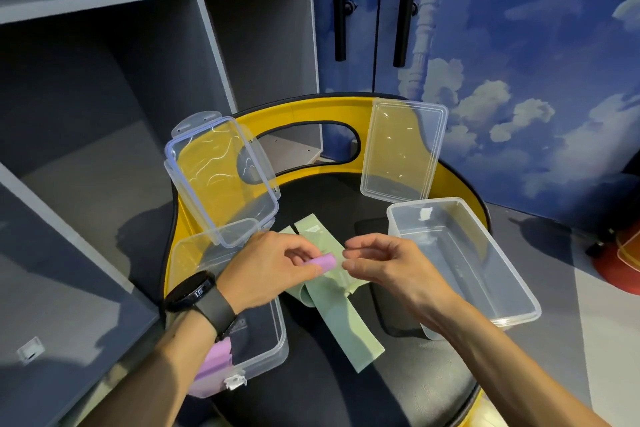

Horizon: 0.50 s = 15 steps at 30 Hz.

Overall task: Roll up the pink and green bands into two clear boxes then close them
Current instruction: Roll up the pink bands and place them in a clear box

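Pink band, rolled into a short cylinder, sits pinched in the left hand above the middle of the black seat, with thumb and curled fingers closed round it and one end sticking out toward the right hand. My worry is the roll springing loose: it looks like stretchy rubbery sheet, and if that pinch eases before the roll is down between the walls of a box, it could uncoil and need rolling again. A second risk is the left box at the seat's left edge, which overhangs a little and has the left forearm across it; a nudge could tip it off. Some pink material already shows in its near end under the forearm, though whether it belongs to the same band I cannot tell. The right hand's grip is loosely closed, fingertips drawn together just beside the roll's free end; it may be touching the green band lying flat and unrolled beneath, but I cannot tell if it holds anything. The right box stands at the right edge, its lid propped against the yellow rim at the back; the left lid leans at the back left. Neither box is closed, and the green band is not yet rolled.
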Available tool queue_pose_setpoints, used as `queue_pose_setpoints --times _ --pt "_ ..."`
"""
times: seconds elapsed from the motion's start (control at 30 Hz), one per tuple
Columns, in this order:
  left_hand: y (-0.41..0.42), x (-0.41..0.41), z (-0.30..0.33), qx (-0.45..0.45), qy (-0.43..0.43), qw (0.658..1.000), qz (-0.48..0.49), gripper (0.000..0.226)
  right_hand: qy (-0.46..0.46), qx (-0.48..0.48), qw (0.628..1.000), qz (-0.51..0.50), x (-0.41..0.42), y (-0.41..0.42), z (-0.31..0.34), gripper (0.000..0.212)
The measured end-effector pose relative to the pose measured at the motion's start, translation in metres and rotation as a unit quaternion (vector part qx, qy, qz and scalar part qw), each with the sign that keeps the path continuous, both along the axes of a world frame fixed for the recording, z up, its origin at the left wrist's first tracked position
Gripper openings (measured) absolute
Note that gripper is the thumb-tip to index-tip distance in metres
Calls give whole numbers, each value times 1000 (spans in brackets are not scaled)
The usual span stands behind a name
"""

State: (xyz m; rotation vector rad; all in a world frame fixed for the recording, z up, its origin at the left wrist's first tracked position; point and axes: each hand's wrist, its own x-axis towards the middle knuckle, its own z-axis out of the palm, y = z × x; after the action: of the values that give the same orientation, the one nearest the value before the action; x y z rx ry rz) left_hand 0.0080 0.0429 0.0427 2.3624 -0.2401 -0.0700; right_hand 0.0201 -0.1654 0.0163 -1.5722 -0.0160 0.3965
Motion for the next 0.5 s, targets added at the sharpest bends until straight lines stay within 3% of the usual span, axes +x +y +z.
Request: queue_pose_setpoints --times 0.2,0.5 --pt "55 -24 -1 36 21 997 63 24 -5 -54 998 10 -1 0 3 18" --pt "128 -47 -17 210 88 969 99 26 5 -29 999 15 -8 15 1 20"
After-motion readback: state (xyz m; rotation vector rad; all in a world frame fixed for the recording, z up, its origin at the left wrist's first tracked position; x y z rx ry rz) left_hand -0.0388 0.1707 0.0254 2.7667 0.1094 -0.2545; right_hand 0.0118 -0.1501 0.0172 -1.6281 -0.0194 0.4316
